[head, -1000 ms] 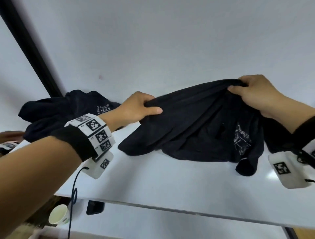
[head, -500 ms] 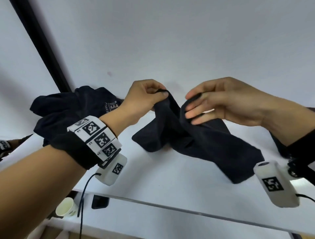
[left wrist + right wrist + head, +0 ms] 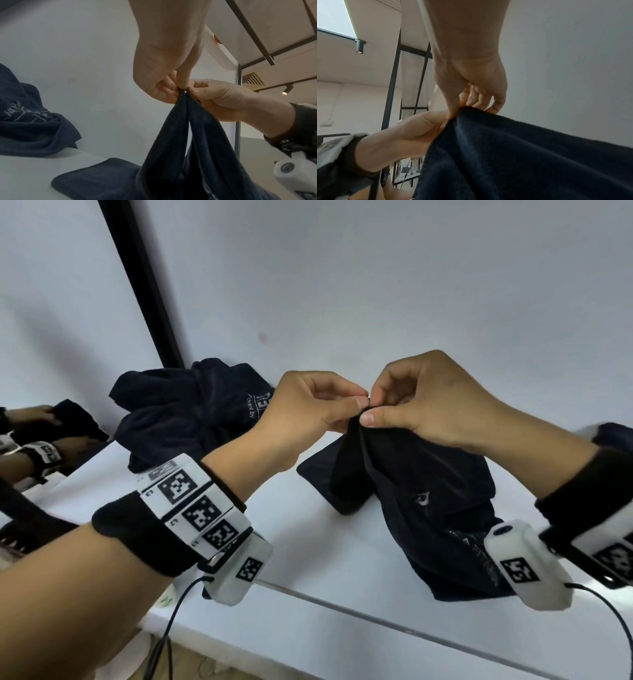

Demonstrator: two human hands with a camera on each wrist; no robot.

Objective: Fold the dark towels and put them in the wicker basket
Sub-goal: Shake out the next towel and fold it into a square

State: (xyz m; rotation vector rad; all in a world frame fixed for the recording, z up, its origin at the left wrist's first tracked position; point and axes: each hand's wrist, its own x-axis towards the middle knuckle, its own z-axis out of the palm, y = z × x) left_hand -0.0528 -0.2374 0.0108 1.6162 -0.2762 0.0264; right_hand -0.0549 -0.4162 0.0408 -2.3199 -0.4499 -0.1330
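Note:
A dark navy towel point(image 3: 407, 494) with a pale print hangs from both hands above the white table point(image 3: 308, 546), its lower folds resting on the surface. My left hand point(image 3: 315, 409) and right hand point(image 3: 421, 402) meet at its top, each pinching a corner between thumb and fingers. The left wrist view shows the two corners of the towel point(image 3: 185, 135) brought together between the fingertips point(image 3: 184, 83). In the right wrist view the towel point(image 3: 513, 155) drapes down from the pinch. A second dark towel point(image 3: 191, 412) lies crumpled at the back left against the wall. No wicker basket is in view.
The white wall point(image 3: 376, 285) rises right behind the table. A black vertical frame point(image 3: 144, 289) stands at the left. The table's front edge point(image 3: 394, 625) runs below the hands, and cables hang from both wrist cameras.
The hands, a second ago wide apart stretching the towel, have come together and risen. The two held corners now meet and the towel hangs folded below them.

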